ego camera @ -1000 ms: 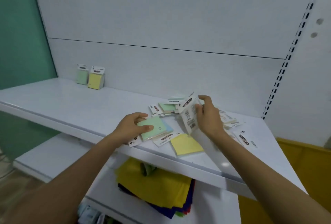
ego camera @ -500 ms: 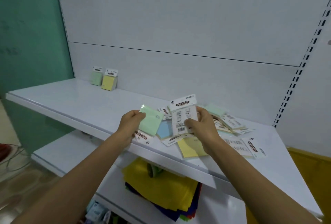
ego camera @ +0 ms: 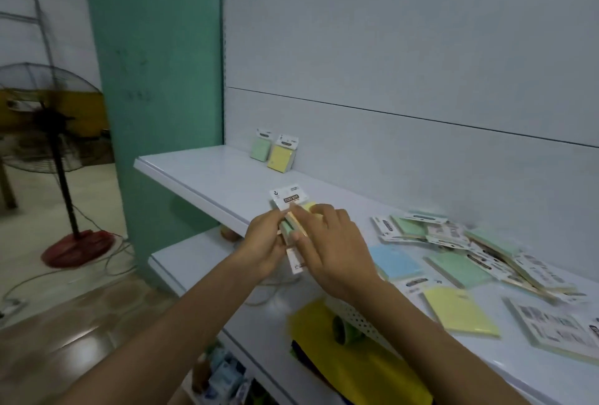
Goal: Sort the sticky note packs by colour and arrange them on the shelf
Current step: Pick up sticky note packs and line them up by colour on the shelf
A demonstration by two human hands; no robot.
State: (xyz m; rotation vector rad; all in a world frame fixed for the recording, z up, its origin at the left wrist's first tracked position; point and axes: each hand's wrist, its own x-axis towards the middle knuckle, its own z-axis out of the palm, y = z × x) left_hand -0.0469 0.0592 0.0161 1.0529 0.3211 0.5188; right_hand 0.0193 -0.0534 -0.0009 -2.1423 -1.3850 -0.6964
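My left hand point(ego camera: 263, 244) and my right hand point(ego camera: 334, 249) press together on two sticky note packs point(ego camera: 290, 207), one green and one yellow, held edge-up over the front of the white shelf point(ego camera: 207, 174). A green pack point(ego camera: 260, 149) and a yellow pack point(ego camera: 280, 157) stand upright against the back panel at the shelf's left. A loose pile of packs point(ego camera: 453, 242) lies on the shelf to the right, with a blue pack point(ego camera: 393, 262), a green pack point(ego camera: 458, 270) and a yellow pack point(ego camera: 458, 310) nearest me.
A lower shelf point(ego camera: 201, 262) carries yellow and dark fabric point(ego camera: 356, 369). A standing fan point(ego camera: 48, 132) with a red base is on the floor at left, with cables trailing. A green wall point(ego camera: 155, 80) borders the shelf's left end.
Both hands lifted their packs from the pile and brought them together, moving left along the shelf. The view has swung left, so the fan and floor now show.
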